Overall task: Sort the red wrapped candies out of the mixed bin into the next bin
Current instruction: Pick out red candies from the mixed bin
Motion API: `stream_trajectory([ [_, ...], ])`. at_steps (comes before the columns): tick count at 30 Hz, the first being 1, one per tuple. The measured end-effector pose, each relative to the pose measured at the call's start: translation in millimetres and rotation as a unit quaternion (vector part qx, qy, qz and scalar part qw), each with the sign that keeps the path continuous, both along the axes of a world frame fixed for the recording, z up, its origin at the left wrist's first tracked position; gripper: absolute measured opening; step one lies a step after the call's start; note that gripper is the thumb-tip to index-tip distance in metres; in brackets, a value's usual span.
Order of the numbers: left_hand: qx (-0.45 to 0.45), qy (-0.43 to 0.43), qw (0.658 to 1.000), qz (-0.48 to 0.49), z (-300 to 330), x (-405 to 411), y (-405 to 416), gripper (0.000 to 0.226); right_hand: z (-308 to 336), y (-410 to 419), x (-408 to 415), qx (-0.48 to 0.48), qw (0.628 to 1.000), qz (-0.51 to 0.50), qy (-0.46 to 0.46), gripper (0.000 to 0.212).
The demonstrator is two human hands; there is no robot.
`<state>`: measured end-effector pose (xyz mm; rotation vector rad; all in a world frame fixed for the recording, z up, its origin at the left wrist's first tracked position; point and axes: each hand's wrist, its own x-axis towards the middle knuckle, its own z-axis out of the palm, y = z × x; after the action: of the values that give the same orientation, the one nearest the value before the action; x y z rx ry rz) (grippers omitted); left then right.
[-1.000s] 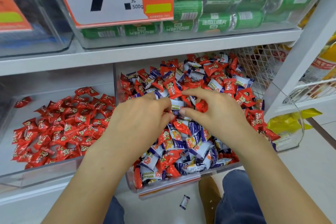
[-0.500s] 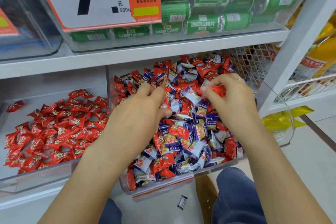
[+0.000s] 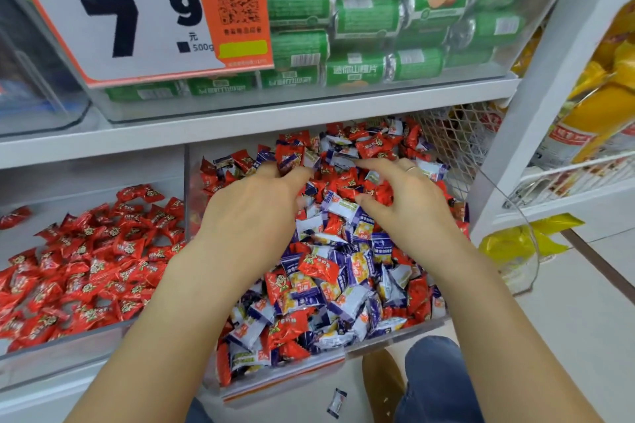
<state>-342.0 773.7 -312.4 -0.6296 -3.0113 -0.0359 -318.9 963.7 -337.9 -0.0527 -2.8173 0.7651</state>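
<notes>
Both hands, left hand [image 3: 256, 206] and right hand [image 3: 409, 203], dig into the mixed bin [image 3: 285, 385] beside the red-candy bin [image 3: 51, 350].
</notes>
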Motion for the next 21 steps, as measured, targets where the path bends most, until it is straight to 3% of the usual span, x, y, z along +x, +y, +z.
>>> stream_trajectory([
  [5,-0.003,-0.073,0.997,-0.017,-6.9,1.9,-5.2,0.035,-3.7,-9.5,-13.9,0.048,0.994,0.052,-0.080,0.055],
  [12,0.005,-0.087,0.996,-0.021,-5.9,7.0,-1.4,0.019,-6.1,-16.4,-20.9,0.056,0.990,0.084,-0.096,0.058],
  [16,-0.009,-0.058,0.998,-0.030,-3.9,8.8,-2.0,0.016,-7.8,-20.6,-18.8,0.070,0.990,0.096,-0.074,0.050],
  [21,0.061,-0.007,0.998,-0.030,9.7,15.1,-10.0,0.009,-8.5,-21.5,-16.0,0.054,0.991,0.113,-0.037,0.029],
])
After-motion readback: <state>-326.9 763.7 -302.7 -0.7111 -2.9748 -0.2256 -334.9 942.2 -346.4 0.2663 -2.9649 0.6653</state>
